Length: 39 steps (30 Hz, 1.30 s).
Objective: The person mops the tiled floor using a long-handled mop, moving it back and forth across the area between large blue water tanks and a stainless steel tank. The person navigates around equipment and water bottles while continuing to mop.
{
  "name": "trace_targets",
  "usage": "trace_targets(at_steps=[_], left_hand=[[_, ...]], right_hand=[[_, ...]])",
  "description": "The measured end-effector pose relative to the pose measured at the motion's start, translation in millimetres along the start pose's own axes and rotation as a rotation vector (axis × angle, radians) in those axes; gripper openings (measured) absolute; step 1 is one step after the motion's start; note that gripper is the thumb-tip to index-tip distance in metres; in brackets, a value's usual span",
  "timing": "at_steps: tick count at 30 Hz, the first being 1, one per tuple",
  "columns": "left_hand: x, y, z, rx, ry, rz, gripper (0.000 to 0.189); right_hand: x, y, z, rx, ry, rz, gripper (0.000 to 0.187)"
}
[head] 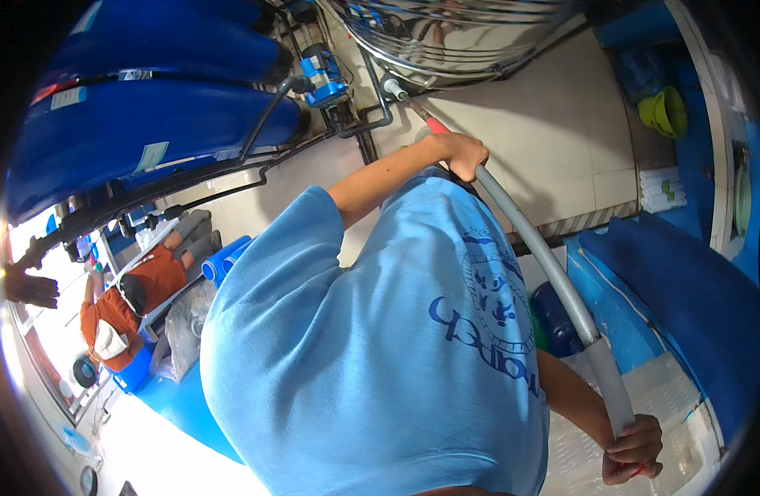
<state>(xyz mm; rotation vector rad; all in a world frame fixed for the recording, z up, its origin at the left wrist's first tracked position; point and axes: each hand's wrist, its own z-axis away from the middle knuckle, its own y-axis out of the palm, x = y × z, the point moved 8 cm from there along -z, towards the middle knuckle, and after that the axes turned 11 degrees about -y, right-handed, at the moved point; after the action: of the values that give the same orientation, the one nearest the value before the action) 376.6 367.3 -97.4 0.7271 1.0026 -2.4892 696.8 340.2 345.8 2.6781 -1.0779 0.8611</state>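
Note:
Both of my hands grip one long grey pole [528, 235], which looks bent in this wide view. My left hand [463, 156] closes around it lower down, just above a red section [437, 126]. My right hand [633, 447] is wrapped around a lighter grey length at the pole's upper end, on the right side. A thin red string shows at the right hand. Past the red section the pole narrows to a worn shaft, and a white cone-shaped piece [393, 87] is at its far end near the tiled floor [541, 142]. My light blue shirt fills the middle.
A shiny ridged metal tank [460, 37] stands ahead. Large blue tanks [156, 118], a blue pump [324, 77] and black pipes [380, 115] are on the left. A person in orange [160, 273] is farther left. A lime-green bucket [663, 111] and white rolls [662, 189] are right.

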Motion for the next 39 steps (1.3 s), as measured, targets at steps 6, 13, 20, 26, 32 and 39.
trace_targets(at_steps=[6, 13, 20, 26, 32, 39], left_hand=[[43, -18, -16, -0.115, -0.014, 0.102, 0.022], [146, -2, -63, -0.220, -0.197, 0.213, 0.038], [170, -9, -60, -0.321, -0.293, 0.153, 0.041], [189, -19, -72, -0.505, -0.433, 0.220, 0.035], [174, -30, -97, -0.778, -0.510, 0.208, 0.065], [122, -8, -109, -0.777, -0.631, 0.571, 0.076]], right_hand=[[-45, -16, -20, 0.006, 0.023, 0.012, 0.030], [-180, 33, -21, 0.029, 0.197, -0.195, 0.022], [-213, 44, -37, -0.079, 0.117, -0.352, 0.013], [-234, 14, -22, -0.038, 0.129, -0.282, 0.014], [-321, -51, 23, -0.254, 0.256, -0.351, 0.010], [-342, -93, 64, -0.317, 0.328, -0.384, 0.016]])
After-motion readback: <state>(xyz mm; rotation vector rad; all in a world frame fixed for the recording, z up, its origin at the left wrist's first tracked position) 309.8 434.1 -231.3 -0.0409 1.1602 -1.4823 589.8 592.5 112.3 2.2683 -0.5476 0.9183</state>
